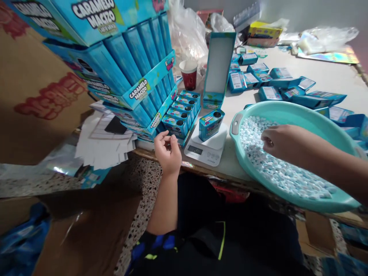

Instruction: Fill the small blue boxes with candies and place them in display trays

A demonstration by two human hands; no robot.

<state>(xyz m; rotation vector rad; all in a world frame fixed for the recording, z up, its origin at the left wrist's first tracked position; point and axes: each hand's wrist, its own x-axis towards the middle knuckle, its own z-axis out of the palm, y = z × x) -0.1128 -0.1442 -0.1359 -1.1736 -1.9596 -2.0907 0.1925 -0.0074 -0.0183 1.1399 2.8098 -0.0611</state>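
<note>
Scale, white, digital, bearing blue cardboard box for weighing; left hand beside, fingers half-curled, empty; right hand over pale-blue candies in round turquoise plastic basin, grip unclear.

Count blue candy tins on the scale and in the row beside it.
6: one tin on the digital scale, five in a row left of it in a display tray. More may be hidden.

Below the bench, the person wears a black short-sleeved top with blue patches and a neon yellow-green stripe, leaving the forearms bare.
</note>
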